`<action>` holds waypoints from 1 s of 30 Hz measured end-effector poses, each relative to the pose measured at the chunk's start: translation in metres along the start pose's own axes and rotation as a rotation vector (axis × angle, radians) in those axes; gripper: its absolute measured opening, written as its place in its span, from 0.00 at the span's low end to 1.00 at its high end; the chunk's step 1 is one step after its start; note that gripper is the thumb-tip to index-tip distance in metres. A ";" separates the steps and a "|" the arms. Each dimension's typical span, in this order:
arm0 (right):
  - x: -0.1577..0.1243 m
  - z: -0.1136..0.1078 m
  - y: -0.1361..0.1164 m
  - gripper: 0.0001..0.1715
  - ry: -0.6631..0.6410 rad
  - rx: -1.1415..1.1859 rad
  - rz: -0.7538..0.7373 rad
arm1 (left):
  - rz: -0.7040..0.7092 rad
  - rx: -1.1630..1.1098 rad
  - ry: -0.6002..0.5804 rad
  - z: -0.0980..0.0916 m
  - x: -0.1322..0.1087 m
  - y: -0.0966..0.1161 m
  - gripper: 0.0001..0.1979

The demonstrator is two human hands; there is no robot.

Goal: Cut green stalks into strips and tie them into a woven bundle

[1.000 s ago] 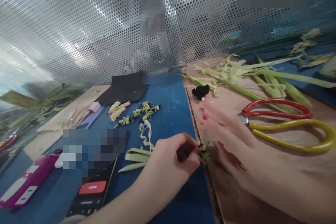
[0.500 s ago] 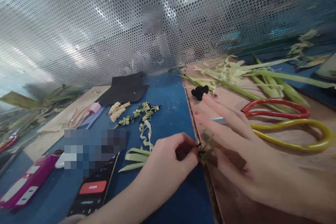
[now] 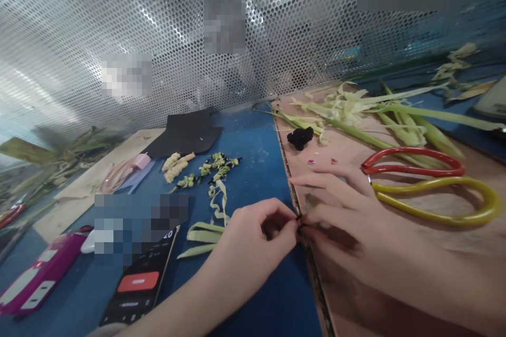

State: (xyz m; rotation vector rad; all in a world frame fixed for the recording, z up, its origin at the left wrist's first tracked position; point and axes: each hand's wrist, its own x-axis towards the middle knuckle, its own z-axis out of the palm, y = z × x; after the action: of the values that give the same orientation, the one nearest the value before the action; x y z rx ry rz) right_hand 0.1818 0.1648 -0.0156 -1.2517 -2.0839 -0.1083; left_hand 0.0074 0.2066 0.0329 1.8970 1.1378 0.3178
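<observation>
Behind the bench (image 3: 253,139) we see a silvery sheet of perforated metal (image 3: 177,31), its small round holes packed close, spanning nearly our whole view and reaching the top edge. Light catches it in pale streaks and glints, brightest toward the left; the right end sinks into a dimmer blue-grey. Square blurs hide a few patches from us. The bench top is blue and meets the foot of the metal. On our right lies a pinkish-brown board (image 3: 351,305), its dark, rough edge (image 3: 316,279) running away from us. Beyond the holes, we can make out only indistinct shapes.
</observation>
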 end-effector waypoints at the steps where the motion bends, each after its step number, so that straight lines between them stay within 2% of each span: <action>1: 0.001 -0.001 -0.001 0.09 0.000 0.003 -0.003 | 0.000 -0.004 -0.004 0.000 0.000 0.000 0.06; 6: 0.005 -0.010 -0.009 0.11 -0.002 0.024 0.050 | -0.006 0.000 -0.018 -0.001 0.000 -0.001 0.06; 14: 0.003 -0.009 -0.009 0.10 0.057 0.014 -0.075 | 0.022 -0.010 -0.021 0.000 0.003 -0.004 0.06; 21: 0.002 -0.007 -0.012 0.11 0.019 -0.052 -0.131 | 0.044 -0.025 -0.016 -0.003 0.002 -0.005 0.06; 25: 0.001 -0.010 -0.014 0.10 -0.014 -0.078 -0.119 | 0.059 -0.026 -0.025 -0.004 0.001 -0.007 0.06; 30: 0.004 -0.019 -0.020 0.07 0.014 -0.057 -0.094 | 0.058 -0.072 -0.060 -0.005 0.001 -0.010 0.08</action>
State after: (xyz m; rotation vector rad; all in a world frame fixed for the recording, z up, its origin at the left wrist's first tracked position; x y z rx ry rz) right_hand 0.1746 0.1499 0.0064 -1.1832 -2.1411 -0.2191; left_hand -0.0008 0.2116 0.0280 1.8662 1.0202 0.3276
